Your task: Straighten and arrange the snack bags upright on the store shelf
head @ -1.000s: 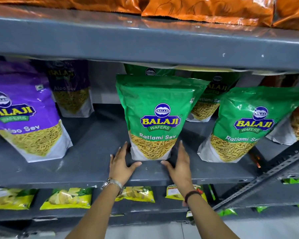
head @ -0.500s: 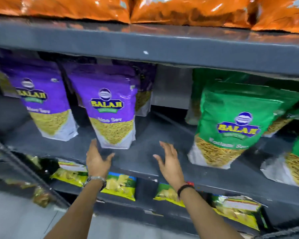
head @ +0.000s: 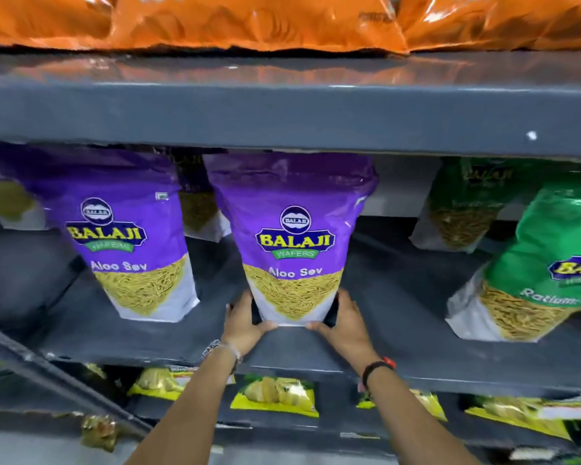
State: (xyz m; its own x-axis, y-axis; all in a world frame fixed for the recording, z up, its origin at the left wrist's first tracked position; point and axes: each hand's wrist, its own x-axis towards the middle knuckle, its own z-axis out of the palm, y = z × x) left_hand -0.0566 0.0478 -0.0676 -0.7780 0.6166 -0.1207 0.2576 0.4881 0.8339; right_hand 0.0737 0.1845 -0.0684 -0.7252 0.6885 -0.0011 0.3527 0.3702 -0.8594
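From the head camera, both hands are in on the middle purple bag [head: 294, 239], low at its base. The left hand [head: 244, 322] cups the bottom left corner and the right hand [head: 344, 322] cups the bottom right, thumbs tucked along the front bottom edge, each grip clamped on the bag's sides. It looks like a hold meant to square the bag up: taking it at the base lets the person turn or slide it without crushing the puffed top.

The bag stands on the grey shelf [head: 399, 297], near the front edge, roughly upright and facing out, its top almost meeting the shelf board above [head: 282, 112]. It's glossy purple above with a clear window low down showing thin yellow strands, and white corners at the foot. The label reads straight on.

Just to its left stands a second purple bag [head: 128, 236], tilted a little, with more purple bags behind. To the right, well apart, a green bag [head: 537, 270] leans noticeably. Orange bags [head: 249, 18] sit on the top shelf and yellow packets [head: 274, 392] lie on the one below.
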